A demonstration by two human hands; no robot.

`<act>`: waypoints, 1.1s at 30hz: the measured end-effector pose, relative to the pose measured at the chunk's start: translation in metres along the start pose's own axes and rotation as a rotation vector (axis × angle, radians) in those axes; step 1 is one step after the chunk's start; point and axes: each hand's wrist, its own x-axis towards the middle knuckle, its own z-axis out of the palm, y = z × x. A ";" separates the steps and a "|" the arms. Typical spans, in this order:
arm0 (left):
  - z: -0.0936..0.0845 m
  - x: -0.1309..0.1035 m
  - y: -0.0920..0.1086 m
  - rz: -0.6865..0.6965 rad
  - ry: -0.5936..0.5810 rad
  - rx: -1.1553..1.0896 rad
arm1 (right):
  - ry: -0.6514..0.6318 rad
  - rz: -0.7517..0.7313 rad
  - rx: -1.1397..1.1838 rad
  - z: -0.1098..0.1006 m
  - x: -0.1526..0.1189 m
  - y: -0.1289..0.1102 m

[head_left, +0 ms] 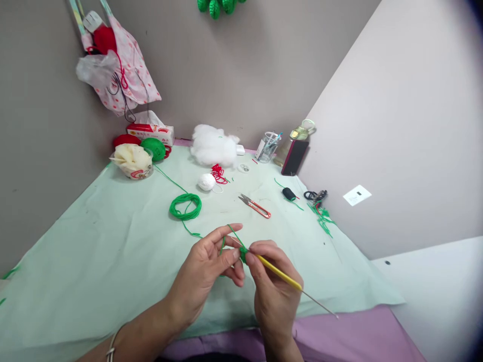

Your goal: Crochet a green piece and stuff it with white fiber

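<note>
Grey wall [226,75] behind, pale green cloth [124,256] spread before you.
Your left hand [198,269] points its index finger out, thumb and lower fingers nearly closed; your right hand [277,289] is curled pen-fashion around a yellow-handled hook [279,272], its thin metal end jutting back. Beyond your left hand lies a coil of green yarn [184,215], with orange-red snips [259,207] ahead of both hands. Smaller yet, a green stitched piece [243,255] sits pinched at your left thumb, just beside your right fingertips.
</note>
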 end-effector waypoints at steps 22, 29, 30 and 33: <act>-0.002 -0.002 0.000 -0.030 -0.026 -0.094 | -0.088 0.250 0.124 -0.006 0.003 0.009; -0.002 -0.002 0.001 -0.057 0.006 -0.076 | -0.035 0.208 0.070 -0.009 0.004 0.011; -0.002 -0.003 0.002 -0.063 0.009 -0.072 | -0.040 0.197 0.054 -0.010 0.004 0.010; -0.002 -0.003 0.002 -0.065 0.011 -0.056 | -0.088 0.142 0.014 -0.013 0.003 0.006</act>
